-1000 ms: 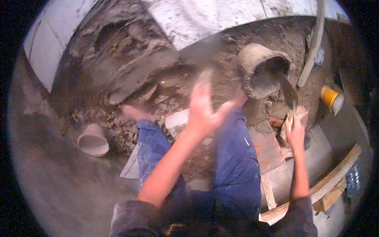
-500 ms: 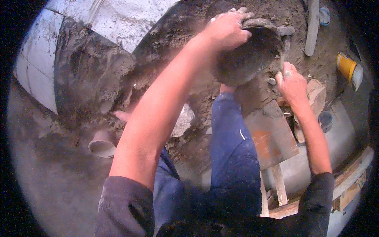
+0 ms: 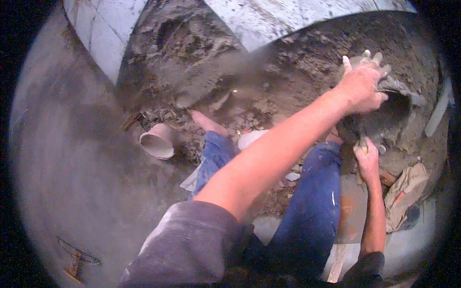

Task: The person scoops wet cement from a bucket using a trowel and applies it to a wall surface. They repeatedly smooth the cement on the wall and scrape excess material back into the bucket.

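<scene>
1. Round, dark-grey, mud-crusted bucket (image 3: 388,116) is seen tipped on brown, lumpy soil (image 3: 288,79), mouth turned twd. camera; all places below are given rel. to it.
2. Bucket's upper rim is grasped by L hand (image 3: 362,88): fingers splayed over outer wall, thumb hooked at mouth edge.
3. Slim, yellowish-handled tool (image 3: 364,150) is clenched in R hand (image 3: 369,164), just below bucket mouth; its far end can't be made out.
4. Risk: bucket could be rolled or lost, b/c it's tilted & L fingers are spread rather than wrapped.
5. Risk: bare R foot (image 3: 334,136), just beside bucket's lower L side, could be knocked if bucket rolls or tool slips.
6. Around: pale-pink, tapered, round-mouthed pot (image 3: 157,142) is seen well L of bucket, w/ loose grey rubble (image 3: 178,128) nr it; crumpled tan paper sack (image 3: 408,196), below & R; flat, dirt-spotted white panel (image 3: 288,18), above & L; straight grey wooden plank (image 3: 439,113), just R.
7. In the way: ground L of bucket is part-hidden by bare L forearm (image 3: 273,156); room on R is limited by plank.
</scene>
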`<state>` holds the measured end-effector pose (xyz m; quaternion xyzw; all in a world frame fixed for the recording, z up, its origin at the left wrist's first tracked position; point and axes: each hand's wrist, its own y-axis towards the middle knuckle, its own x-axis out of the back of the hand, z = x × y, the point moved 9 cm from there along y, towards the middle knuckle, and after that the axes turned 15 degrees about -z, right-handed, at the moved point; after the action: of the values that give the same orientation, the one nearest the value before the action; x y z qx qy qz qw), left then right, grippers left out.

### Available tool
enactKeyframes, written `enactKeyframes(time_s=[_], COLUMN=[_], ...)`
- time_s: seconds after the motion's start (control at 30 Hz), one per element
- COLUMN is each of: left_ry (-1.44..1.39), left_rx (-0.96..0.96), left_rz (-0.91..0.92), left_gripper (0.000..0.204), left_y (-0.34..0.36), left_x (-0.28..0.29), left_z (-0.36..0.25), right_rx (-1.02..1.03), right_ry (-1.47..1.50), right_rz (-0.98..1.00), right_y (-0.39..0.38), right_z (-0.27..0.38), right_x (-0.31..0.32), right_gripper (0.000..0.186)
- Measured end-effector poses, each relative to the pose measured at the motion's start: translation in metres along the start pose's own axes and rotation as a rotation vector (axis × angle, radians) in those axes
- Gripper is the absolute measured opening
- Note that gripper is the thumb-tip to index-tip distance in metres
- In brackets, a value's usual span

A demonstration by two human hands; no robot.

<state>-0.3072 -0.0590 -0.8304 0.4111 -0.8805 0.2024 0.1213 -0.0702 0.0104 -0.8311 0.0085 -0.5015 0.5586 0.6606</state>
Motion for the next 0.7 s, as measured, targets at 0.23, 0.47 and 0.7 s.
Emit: enactKeyframes(time_s=[0.23,0.47,0.7], left_ry=[0.045,1.102,1.234], left_rx=[0.07,0.022,0.152], left_rz=[-0.484,-0.664,-0.234], left_gripper=[0.074,0.058,0.048], left_y=[-0.054,-0.122,-0.115], left_x=[0.178,0.45,0.489], left_z=[0.069,0.243,0.312], right_rx=[-0.386,-0.316,-0.695], right_ry=[0.149,0.196,0.938], right_rz=[0.075,-0.055,-0.11], right_y=[-0.052,-0.139,-0.118], right_z=[-0.017,0.087,0.299], right_x=[0.021,0.053,-0.14], right_gripper=[0.036,0.033,0.026])
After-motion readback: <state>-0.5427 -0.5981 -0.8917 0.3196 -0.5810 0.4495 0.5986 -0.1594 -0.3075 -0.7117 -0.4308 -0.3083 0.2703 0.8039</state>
